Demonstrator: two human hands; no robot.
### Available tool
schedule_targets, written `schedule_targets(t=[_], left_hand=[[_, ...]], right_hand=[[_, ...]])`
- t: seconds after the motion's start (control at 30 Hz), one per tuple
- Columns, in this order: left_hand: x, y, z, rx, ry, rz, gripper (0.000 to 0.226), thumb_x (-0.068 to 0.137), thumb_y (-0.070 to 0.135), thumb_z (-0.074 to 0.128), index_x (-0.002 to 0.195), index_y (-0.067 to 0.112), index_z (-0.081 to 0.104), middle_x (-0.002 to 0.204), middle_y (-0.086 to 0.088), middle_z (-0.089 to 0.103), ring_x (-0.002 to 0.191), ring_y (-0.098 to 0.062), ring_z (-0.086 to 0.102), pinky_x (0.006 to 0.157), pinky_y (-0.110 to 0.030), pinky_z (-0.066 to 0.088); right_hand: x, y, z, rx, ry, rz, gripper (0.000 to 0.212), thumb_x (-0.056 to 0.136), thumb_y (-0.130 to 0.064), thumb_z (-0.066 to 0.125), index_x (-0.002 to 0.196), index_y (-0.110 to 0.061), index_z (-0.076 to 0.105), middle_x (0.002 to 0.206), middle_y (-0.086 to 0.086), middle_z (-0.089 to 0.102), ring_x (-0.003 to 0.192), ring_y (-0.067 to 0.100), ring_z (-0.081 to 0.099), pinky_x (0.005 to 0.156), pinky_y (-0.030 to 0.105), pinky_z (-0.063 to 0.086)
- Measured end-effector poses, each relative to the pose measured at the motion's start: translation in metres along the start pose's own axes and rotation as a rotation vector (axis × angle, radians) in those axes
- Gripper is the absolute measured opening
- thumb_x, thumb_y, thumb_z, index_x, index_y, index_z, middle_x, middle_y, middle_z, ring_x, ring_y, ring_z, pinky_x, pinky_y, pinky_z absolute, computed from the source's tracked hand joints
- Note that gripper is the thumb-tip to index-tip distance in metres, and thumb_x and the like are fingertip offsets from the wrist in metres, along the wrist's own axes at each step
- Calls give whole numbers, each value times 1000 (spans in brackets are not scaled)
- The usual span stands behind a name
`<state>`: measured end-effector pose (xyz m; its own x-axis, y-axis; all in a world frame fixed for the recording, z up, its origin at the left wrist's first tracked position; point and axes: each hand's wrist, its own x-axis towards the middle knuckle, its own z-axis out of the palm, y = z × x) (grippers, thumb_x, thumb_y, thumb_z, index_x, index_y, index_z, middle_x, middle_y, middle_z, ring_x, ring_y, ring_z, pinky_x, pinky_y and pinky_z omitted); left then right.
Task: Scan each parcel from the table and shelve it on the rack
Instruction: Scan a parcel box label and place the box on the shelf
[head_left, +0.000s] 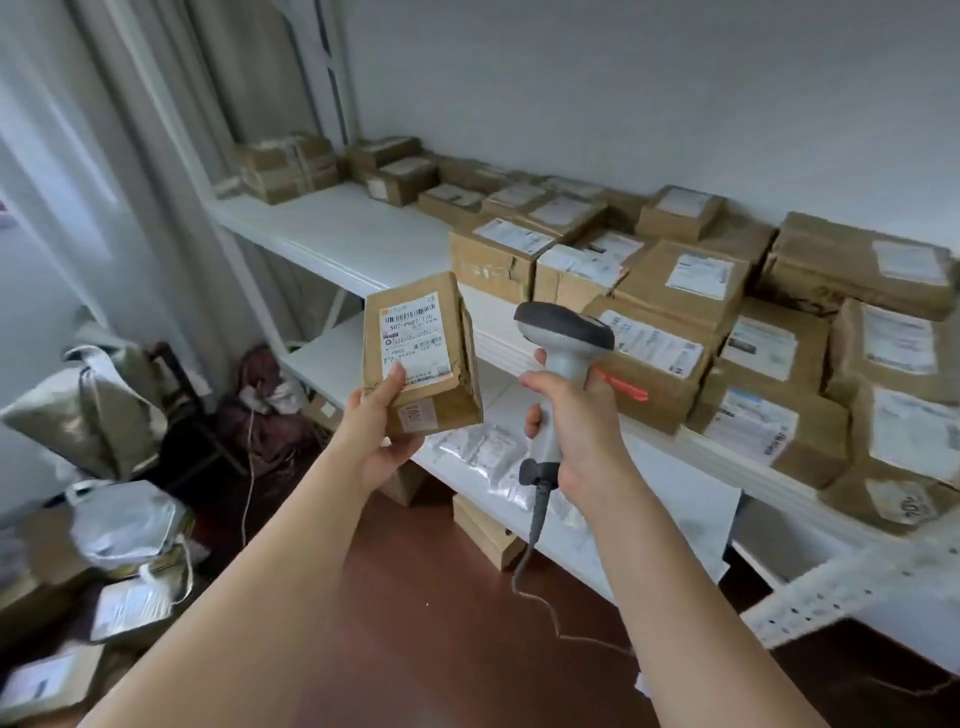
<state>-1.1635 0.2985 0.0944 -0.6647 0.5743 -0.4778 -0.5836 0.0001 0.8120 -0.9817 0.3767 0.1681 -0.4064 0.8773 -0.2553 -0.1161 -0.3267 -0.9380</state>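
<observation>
Left hand (382, 436): fingers curled under and behind a small brown parcel (421, 358), thumb pressed on the lower edge of its white shipping label (413, 340). Parcel held upright in the air in front of the rack, label turned toward the camera, presumably so the barcodes face the reader.

Right hand (574, 421): wrapped firmly round the grip of a grey corded scanner (563, 338), index finger at the front near the trigger. Scanner head sits just beside the parcel's right edge, not touching; it appears angled forward rather than squarely at the label, so the scan looks about to be made or lined up. Cable (530, 545) hangs from the handle base toward the floor.

White rack (332, 239): upper shelf crowded along its right and back with labelled cardboard parcels, bare at its left front, the likely slot for this one. Lower shelf carries clear plastic-wrapped packets (483, 452).

Floor, left: sacks and further parcels, loosely heaped.
</observation>
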Motion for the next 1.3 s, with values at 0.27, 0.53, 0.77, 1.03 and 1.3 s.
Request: schedule_targets(t=[0.27,0.53,0.77,1.03,1.3], left_hand=[[109,94,-37,50,78,27,33,85,53,67,109,31,61,115,-7,69,105,-22,65,85,-42,57],[244,179,-64,75,85,-6,42,84,53,68,117,30,56,112,-5,68,100,-21,65,81,-40,58],[354,259,-73,162,86,-109,59,79,51,74,127,23,52,104,-6,69,89,-20,69,67,-36,59],[452,306,-69,113,250,-90,60,69,52,83,105,13,57,94,-7,68,79,-21,67,76,-39,59],[519,364,-53,419,610,-65,97,71,71,68,137,9,36,140,-15,34,121,-34,43,104,-44,39]], right_hand=[[114,3,124,-58,-104,60,22,88,-11,66,108,-19,65,63,0,56,46,10,46,57,30,43],[216,26,234,-93,-62,69,24,86,-9,67,109,-12,64,64,3,57,44,9,47,49,26,43],[286,22,323,-84,76,88,26,87,-8,67,113,-10,63,77,5,57,47,10,50,44,22,42],[367,23,396,-111,19,113,27,87,-9,67,114,-11,62,74,5,56,44,9,50,45,19,41],[445,20,433,-241,-67,141,17,86,-7,67,103,-9,63,72,7,52,46,13,47,48,23,40]])
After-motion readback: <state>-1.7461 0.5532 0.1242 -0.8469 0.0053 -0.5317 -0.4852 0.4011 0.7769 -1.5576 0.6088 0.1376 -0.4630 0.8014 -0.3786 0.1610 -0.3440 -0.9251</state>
